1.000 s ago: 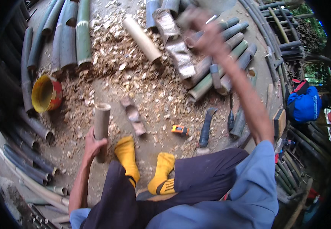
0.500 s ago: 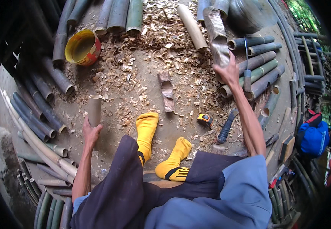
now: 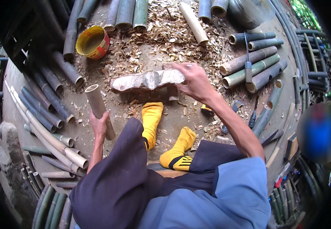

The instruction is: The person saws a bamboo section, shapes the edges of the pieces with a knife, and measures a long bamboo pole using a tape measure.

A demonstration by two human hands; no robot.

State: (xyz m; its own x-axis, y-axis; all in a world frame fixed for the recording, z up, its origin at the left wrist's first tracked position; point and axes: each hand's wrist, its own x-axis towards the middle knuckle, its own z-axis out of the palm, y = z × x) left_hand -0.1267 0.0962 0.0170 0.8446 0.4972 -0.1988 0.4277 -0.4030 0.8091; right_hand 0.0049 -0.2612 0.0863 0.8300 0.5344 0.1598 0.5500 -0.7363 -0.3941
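My left hand is closed around a short bamboo tube, its open top tilted to the left. Over the ground in front of my feet, my right hand grips one end of a wooden block. The block lies nearly level across the view, its pale upper side showing a scooped hollow near the middle. Beneath it, a second notched wood piece is mostly hidden. Close to my right forearm are a yellow and black tape measure and a dark-handled tool, partly covered by the arm.
Wood shavings cover the ground ahead. A yellow and red bucket stands at far left. Bamboo poles lie at left, with more bamboo tubes at right. A thin-bladed tool rests on those. My yellow-socked feet are in front.
My right hand has swung the wooden block from the far right to the middle and turned it crosswise. The bamboo tube in my left hand has gone from upright to tilted.
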